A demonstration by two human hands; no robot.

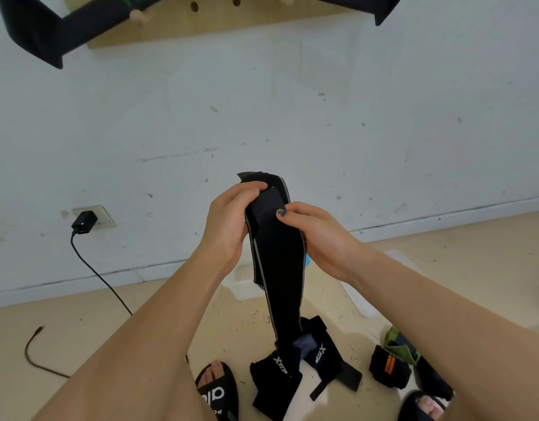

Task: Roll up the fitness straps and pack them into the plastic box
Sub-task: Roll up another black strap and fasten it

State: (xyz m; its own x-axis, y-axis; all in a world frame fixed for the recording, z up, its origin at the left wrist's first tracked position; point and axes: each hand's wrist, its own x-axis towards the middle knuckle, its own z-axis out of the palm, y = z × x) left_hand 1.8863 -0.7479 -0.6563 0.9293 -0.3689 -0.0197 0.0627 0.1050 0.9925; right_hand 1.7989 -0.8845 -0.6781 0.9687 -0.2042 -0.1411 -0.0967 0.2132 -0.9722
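Both hands meet at the middle of the frame: the left hand (228,226) curls its fingers over the folded top of a long black strap (277,262), and the right hand (317,235) pinches the same fold with thumb on the front. Behind them a scuffed white wall (323,101) fills the upper frame, with a wooden peg board (183,22) at the top edge carrying another dark strap (49,31). Below lies a tan floor (95,329). A clear plastic box (247,287) sits on the floor behind the hanging strap, partly hidden. The strap's tail drops to loose black straps (280,381) at lower centre, between two sandalled feet. A charger (83,222) is plugged in at left, its cable trailing across the floor.
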